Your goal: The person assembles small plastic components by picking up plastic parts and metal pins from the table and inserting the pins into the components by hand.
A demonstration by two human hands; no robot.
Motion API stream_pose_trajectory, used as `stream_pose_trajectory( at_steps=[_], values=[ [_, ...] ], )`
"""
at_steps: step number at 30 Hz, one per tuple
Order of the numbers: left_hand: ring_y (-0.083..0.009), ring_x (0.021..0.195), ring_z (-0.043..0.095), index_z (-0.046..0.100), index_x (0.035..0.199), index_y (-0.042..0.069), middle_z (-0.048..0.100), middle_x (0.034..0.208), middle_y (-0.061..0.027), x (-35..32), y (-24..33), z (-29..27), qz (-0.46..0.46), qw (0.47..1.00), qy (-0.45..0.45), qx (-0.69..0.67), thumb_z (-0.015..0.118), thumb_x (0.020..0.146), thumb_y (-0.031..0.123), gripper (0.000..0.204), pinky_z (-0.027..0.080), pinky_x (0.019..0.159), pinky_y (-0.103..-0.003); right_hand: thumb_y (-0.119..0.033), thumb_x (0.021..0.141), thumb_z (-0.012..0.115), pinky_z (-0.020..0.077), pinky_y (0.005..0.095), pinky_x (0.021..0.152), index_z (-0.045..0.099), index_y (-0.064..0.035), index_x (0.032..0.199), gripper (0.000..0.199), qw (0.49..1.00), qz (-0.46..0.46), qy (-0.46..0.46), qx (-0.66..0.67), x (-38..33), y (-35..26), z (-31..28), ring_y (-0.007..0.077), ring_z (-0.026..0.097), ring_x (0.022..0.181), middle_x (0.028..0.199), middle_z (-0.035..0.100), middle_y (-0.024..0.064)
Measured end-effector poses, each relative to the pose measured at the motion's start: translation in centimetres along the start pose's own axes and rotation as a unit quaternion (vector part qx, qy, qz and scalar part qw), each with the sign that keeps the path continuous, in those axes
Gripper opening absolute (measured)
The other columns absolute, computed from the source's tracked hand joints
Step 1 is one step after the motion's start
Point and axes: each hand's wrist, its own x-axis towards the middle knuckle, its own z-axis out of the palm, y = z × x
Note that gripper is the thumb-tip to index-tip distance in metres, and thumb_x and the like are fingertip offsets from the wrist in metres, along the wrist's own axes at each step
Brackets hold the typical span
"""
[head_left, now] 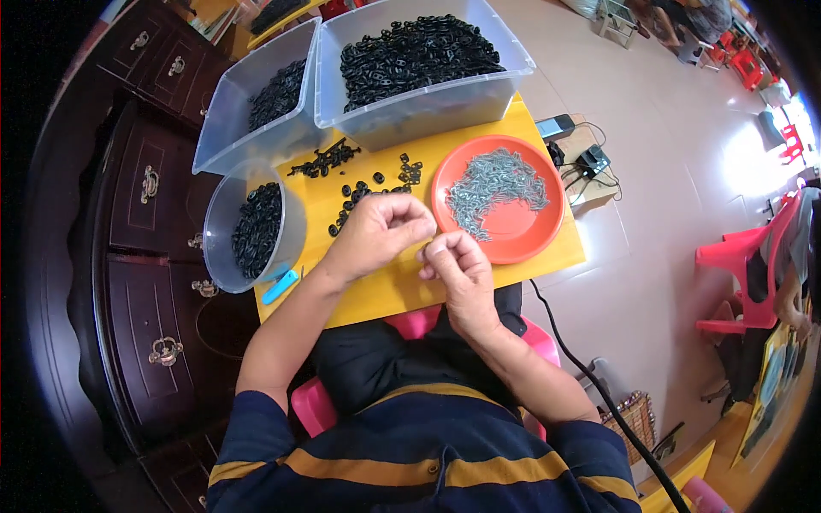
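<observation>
My left hand (pixel 376 235) is closed in a pinch over the front of the yellow table (pixel 385 295); whatever its fingertips hold is too small or hidden to make out. Close by on the right, my right hand (pixel 462 278) is also pinched, its fingertips just below those of the left. Beside both hands lies a round orange-red plate (pixel 509 239) with a heap of small silvery metal pins or screws (pixel 500 184). Past my left hand, small black oval plastic parts (pixel 363 190) are scattered on the table, with a pile of longer black pieces (pixel 329 158) farther back.
Two clear plastic bins (pixel 419 120) (pixel 227 120) of black parts stand at the back. A round clear tub (pixel 227 256) holds more at left, near a blue-handled tool (pixel 280 287). Dark wooden drawers (pixel 141 197) line the left; a black cable (pixel 590 376) runs down the right.
</observation>
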Motion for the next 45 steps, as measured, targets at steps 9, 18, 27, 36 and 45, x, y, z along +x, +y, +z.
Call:
stream_pose_trajectory(
  at_steps=[9,18,27,36,45],
  values=[
    [-0.0318,0.083,0.066,0.068,0.09,0.009,0.065,0.088,-0.0095,8.4,0.6,5.8,0.251,0.863,-0.058,0.435,0.07,0.083,0.015,0.01,0.054,0.07,-0.043,-0.006,0.095,0.064,0.0512,0.0256,0.064,0.062,-0.0013,0.103,0.009,0.93,0.0,-0.19,-0.315,-2.0,1.4,0.7,0.0082,0.061,0.068,0.077,0.064,0.0004],
    [-0.0318,0.083,0.068,0.07,0.084,0.011,0.066,0.088,-0.009,12.4,-0.6,8.7,0.306,0.824,-0.14,0.455,0.068,0.082,0.016,0.006,0.055,0.07,-0.046,-0.008,0.092,0.064,0.0542,0.0335,0.066,0.065,-0.0019,0.099,0.009,0.904,-0.088,-0.189,-0.373,-1.8,1.0,0.6,0.0232,0.069,0.07,0.08,0.067,0.0133],
    [-0.0319,0.082,0.071,0.071,0.083,0.008,0.069,0.086,-0.0119,13.6,-1.1,9.4,0.314,0.765,-0.182,0.532,0.062,0.08,0.012,0.01,0.059,0.067,-0.046,-0.01,0.091,0.065,0.0537,0.0369,0.066,0.065,-0.0027,0.097,0.01,0.906,-0.057,-0.195,-0.37,-1.4,0.3,1.1,0.0268,0.068,0.07,0.08,0.067,0.0148],
    [-0.0372,0.079,0.069,0.06,0.086,0.002,0.065,0.086,-0.0181,11.1,-0.3,8.5,0.331,0.792,-0.158,0.488,0.062,0.079,0.01,0.011,0.057,0.068,-0.048,-0.011,0.094,0.066,0.0536,0.0331,0.065,0.067,-0.0009,0.104,0.014,0.917,-0.046,-0.176,-0.354,-1.6,1.9,0.7,0.02,0.068,0.068,0.083,0.071,0.0134],
    [-0.0263,0.067,0.063,0.056,0.089,0.004,0.061,0.076,-0.0095,4.5,3.4,2.8,0.259,0.935,-0.036,0.239,0.062,0.08,0.004,0.011,0.05,0.062,-0.037,-0.009,0.099,0.063,0.0513,0.0239,0.073,0.065,0.0011,0.111,0.016,0.948,0.027,-0.174,-0.266,-1.7,2.4,-0.1,0.0074,0.062,0.081,0.091,0.068,0.002]
  ],
)
